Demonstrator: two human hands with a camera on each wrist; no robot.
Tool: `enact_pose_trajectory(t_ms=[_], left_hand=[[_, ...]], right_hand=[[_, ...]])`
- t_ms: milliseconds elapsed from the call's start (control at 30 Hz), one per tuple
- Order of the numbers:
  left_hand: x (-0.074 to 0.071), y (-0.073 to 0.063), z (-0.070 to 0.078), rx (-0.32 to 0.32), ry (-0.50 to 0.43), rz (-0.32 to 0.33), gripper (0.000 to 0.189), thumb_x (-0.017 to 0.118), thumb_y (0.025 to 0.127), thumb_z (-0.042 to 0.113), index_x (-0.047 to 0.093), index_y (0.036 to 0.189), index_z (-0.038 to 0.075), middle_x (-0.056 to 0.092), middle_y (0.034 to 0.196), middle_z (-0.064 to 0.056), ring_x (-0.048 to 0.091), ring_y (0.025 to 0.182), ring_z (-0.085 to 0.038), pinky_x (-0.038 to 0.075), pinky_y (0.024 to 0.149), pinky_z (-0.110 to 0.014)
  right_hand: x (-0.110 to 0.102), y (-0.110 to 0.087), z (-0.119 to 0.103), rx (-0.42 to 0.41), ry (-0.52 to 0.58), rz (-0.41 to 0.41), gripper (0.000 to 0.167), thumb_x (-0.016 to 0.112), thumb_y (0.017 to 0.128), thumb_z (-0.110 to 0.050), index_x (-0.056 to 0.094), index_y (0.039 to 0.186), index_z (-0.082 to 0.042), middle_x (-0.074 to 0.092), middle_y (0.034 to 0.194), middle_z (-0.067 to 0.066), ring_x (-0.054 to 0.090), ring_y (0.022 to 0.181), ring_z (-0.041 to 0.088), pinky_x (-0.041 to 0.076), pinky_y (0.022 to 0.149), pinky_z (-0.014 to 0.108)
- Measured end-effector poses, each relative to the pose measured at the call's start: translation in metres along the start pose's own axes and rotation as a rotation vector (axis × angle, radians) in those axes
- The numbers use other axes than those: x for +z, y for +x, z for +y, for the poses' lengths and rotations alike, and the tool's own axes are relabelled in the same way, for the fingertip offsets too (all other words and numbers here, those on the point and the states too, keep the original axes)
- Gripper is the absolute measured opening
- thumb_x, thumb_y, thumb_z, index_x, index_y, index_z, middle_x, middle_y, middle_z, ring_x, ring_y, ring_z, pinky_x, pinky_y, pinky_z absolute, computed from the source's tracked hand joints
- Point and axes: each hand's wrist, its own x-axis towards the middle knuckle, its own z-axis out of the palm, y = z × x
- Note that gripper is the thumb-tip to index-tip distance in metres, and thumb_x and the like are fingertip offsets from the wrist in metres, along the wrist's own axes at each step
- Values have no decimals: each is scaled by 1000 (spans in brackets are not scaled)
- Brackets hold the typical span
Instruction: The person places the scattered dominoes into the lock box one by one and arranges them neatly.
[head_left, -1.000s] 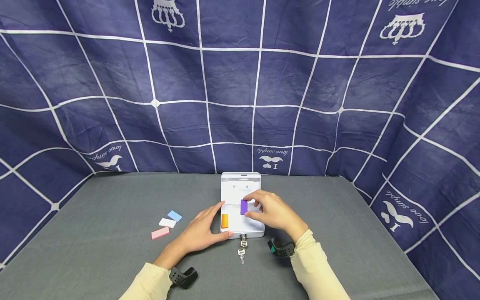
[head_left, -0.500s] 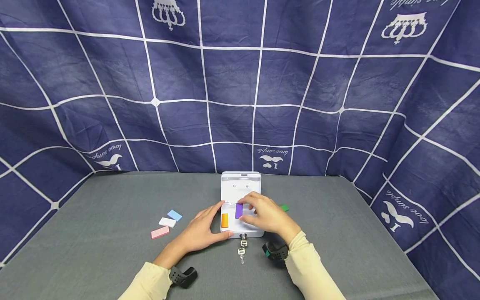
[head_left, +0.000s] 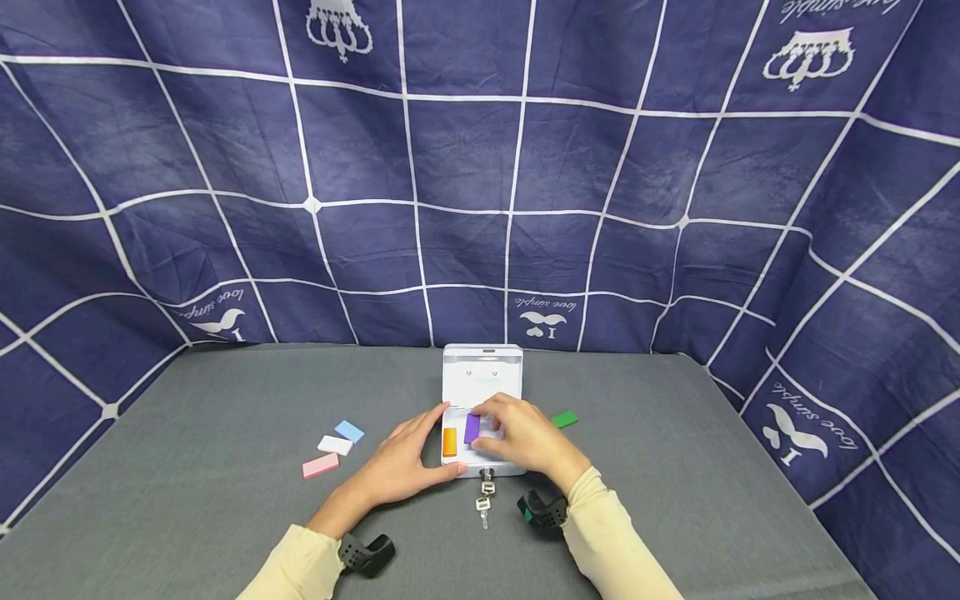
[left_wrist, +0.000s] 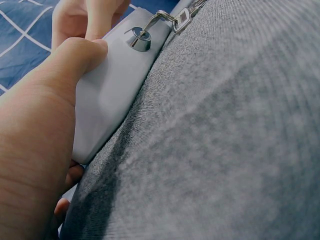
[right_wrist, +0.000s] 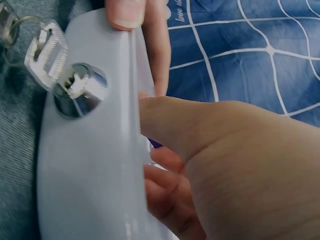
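A small white cash box (head_left: 482, 375) stands with its lid raised. My right hand (head_left: 528, 433) pinches a purple rectangular block (head_left: 472, 428) between thumb and fingers, inside the box; only a sliver of it shows in the right wrist view. An orange block (head_left: 449, 442) lies at the box's left inside wall. My left hand (head_left: 405, 458) holds the box's left side, thumb on the front edge and fingers along the side toward the back corner. Keys (head_left: 483, 504) hang from the front lock (left_wrist: 138, 39) onto the cloth.
Left of the box lie a blue block (head_left: 349, 431), a white block (head_left: 334, 446) and a pink block (head_left: 321, 465). A green block (head_left: 565, 419) lies to its right, behind the right hand. Grey cloth (head_left: 675, 500) covers the table, and a blue curtain (head_left: 465, 167) hangs behind.
My right hand has carried the purple block left and lower into the box, toward the orange one. The green block has come into sight behind it. My left hand stays put.
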Motion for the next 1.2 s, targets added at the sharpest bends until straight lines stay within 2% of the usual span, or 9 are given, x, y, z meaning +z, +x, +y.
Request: enact_pose_trajectory(t_ms=[200,600,867,1200], left_hand=[[-1,-1,0,-14,6,-3,99,68,78,70,32,155,18,47,149,-6,42,135,-31,35,106,-55],[-1,-1,0,-7,2,-6,99,67,79,70,31,155,18,46,149,-6,42,135,-30,34,108,-54],[-1,-2,0,-10,2,-5,99,68,78,70,32,155,19,47,148,-5,42,135,-30,35,107,-54],[-2,-1,1,3,-2,1,99,68,79,69,33,155,17,47,148,-5,42,135,-30,35,107,-54]], right_hand=[[8,0,0,-24,17,0,41,79,85,-20,67,122,-5,64,101,4,60,78,15,49,68,26],[14,2,1,-17,25,-19,42,78,87,-20,66,125,-9,64,105,3,60,80,12,49,70,26],[15,2,0,-6,44,-36,40,79,86,-21,67,121,-6,63,95,2,58,77,10,48,68,25],[16,3,-3,40,60,-32,40,82,82,-21,69,118,-7,64,91,1,58,77,11,48,68,26]])
